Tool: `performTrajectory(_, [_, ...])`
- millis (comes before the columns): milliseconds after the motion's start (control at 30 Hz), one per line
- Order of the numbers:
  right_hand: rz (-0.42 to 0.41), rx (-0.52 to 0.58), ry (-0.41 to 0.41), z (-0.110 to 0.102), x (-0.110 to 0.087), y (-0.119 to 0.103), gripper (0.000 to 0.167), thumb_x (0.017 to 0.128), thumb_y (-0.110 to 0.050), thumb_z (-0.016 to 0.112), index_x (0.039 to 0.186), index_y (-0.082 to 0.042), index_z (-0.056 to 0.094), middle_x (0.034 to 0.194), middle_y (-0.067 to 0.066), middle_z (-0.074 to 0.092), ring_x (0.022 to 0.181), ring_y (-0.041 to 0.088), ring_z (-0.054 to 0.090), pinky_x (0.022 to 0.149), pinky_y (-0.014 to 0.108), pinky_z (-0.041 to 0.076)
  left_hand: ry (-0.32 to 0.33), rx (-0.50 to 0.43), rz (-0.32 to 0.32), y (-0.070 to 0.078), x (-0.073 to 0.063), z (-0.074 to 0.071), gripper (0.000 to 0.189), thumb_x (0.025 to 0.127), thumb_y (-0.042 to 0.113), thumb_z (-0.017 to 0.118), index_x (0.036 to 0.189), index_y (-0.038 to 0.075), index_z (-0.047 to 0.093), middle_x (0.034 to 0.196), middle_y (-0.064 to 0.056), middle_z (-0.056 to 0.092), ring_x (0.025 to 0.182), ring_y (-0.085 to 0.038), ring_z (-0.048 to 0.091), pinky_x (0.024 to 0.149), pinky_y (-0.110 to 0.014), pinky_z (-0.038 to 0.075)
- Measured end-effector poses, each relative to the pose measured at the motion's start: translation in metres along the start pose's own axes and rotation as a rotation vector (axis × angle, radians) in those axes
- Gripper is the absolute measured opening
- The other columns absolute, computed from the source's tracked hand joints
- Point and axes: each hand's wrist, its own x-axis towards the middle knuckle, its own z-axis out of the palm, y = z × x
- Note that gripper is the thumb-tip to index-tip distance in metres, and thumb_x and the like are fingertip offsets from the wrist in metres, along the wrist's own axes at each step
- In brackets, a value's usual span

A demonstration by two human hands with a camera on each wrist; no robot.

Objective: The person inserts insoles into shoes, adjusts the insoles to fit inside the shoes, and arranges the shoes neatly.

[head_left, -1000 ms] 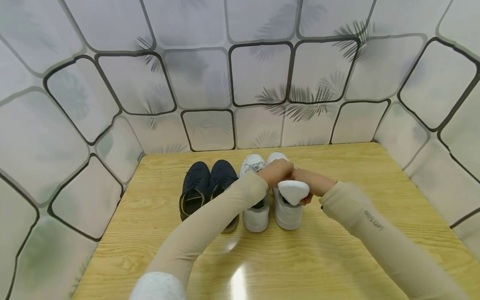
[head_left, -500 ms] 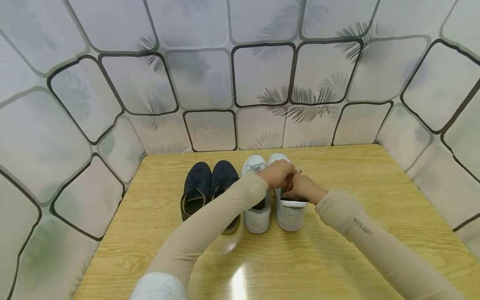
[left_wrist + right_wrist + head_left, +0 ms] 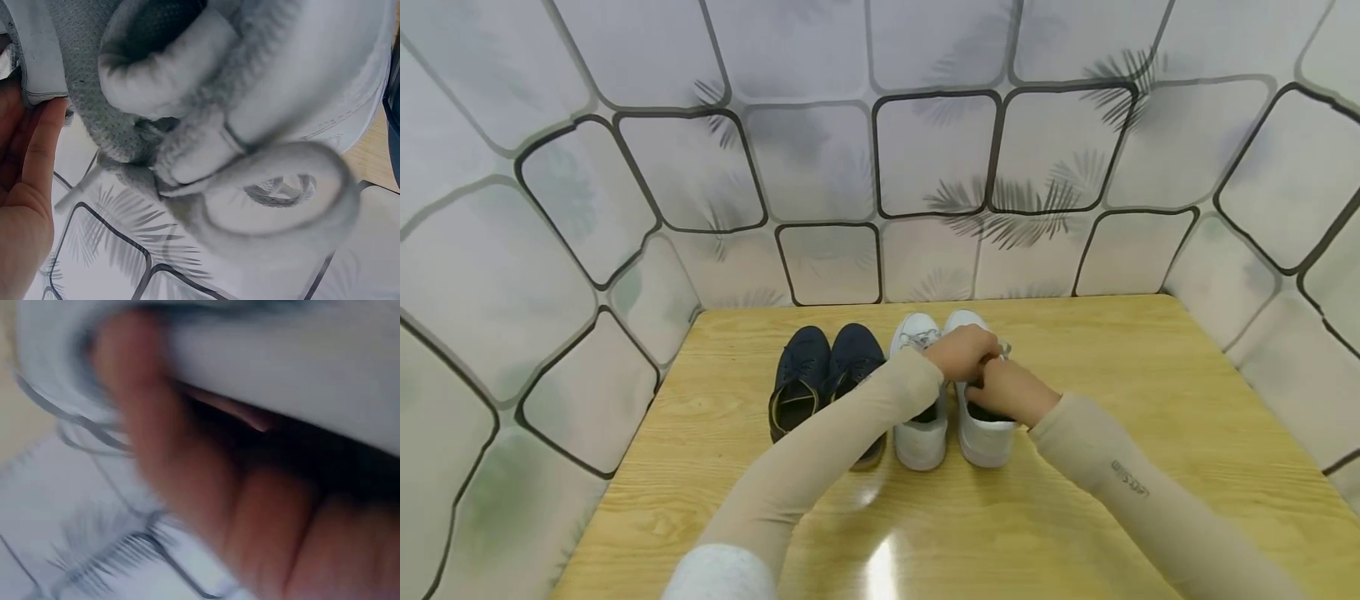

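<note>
A pair of white sneakers stands on the wooden table. My left hand [image 3: 964, 353] grips the tongue and laces of the right white sneaker [image 3: 987, 443]; in the left wrist view its fingers [image 3: 44, 150] touch the tongue's edge, beside a blurred lace loop [image 3: 281, 194]. My right hand [image 3: 1017, 392] reaches into the same shoe's opening with bent fingers, on an insole [image 3: 985, 412] whose dark top shows at the heel. Close up and blurred in the right wrist view, the fingers [image 3: 181, 456] lie against a dark surface with a white edge. Most of the insole is hidden.
The left white sneaker [image 3: 921, 446] stands just beside, partly under the left forearm. Left of it is a pair of dark navy shoes [image 3: 805, 358]. The wooden table [image 3: 1112, 358] meets a patterned cloth wall [image 3: 940, 150] at the back and sides.
The insole's white heel, raised above the shoe a second ago, has tipped down and gone into the right white sneaker with my right hand. My left hand keeps its hold. The view shifts slightly.
</note>
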Motion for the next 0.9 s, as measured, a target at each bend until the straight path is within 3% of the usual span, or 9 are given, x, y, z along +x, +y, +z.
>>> performTrajectory(200, [-0.040, -0.112, 0.008, -0.017, -0.033, -0.036, 0.040, 0.089, -0.024, 0.069, 0.059, -0.010, 0.046, 0.051, -0.001, 0.039, 0.047, 0.012, 0.038, 0.045, 0.024, 0.030, 0.009, -0.009, -0.033, 0.005, 0.000, -0.004, 0.025, 0.093, 0.013, 0.063, 0.071, 0.013, 0.052, 0.070, 0.002, 0.050, 0.062, -0.011, 0.043, 0.059, -0.020, 0.035])
performTrajectory(400, [-0.118, -0.021, 0.144, -0.007, -0.054, -0.043, 0.038, 0.085, -0.007, 0.064, 0.057, -0.014, 0.040, 0.051, -0.005, 0.031, 0.047, 0.008, 0.027, 0.047, 0.023, 0.024, -0.010, -0.017, -0.018, 0.003, -0.001, -0.003, 0.027, 0.092, 0.008, 0.062, 0.069, 0.014, 0.049, 0.067, 0.002, 0.047, 0.060, -0.010, 0.041, 0.058, -0.019, 0.034])
performTrajectory(600, [-0.090, -0.004, 0.296, 0.010, -0.060, -0.042, 0.032, 0.081, 0.003, 0.060, 0.056, -0.010, 0.045, 0.061, 0.002, 0.040, 0.056, 0.017, 0.036, 0.052, 0.028, 0.030, 0.022, 0.021, 0.010, 0.000, 0.000, 0.000, 0.027, 0.091, 0.007, 0.062, 0.068, 0.015, 0.049, 0.067, 0.003, 0.046, 0.060, -0.010, 0.041, 0.058, -0.019, 0.033])
performTrajectory(767, [-0.021, -0.041, 0.381, 0.020, -0.058, -0.037, 0.015, 0.080, 0.005, 0.060, 0.068, -0.001, 0.055, 0.072, 0.009, 0.048, 0.064, 0.027, 0.043, 0.053, 0.036, 0.040, 0.024, 0.031, 0.012, 0.000, 0.001, 0.001, 0.028, 0.091, 0.007, 0.062, 0.068, 0.015, 0.048, 0.067, 0.003, 0.046, 0.060, -0.010, 0.041, 0.059, -0.018, 0.033])
performTrajectory(900, [0.003, -0.092, 0.424, 0.025, -0.051, -0.033, 0.014, 0.079, 0.008, 0.060, 0.069, 0.003, 0.051, 0.072, 0.014, 0.046, 0.065, 0.030, 0.043, 0.051, 0.038, 0.041, 0.016, 0.013, 0.003, 0.002, -0.001, 0.000, 0.027, 0.090, 0.006, 0.062, 0.068, 0.014, 0.050, 0.066, 0.003, 0.047, 0.060, -0.010, 0.042, 0.058, -0.019, 0.033])
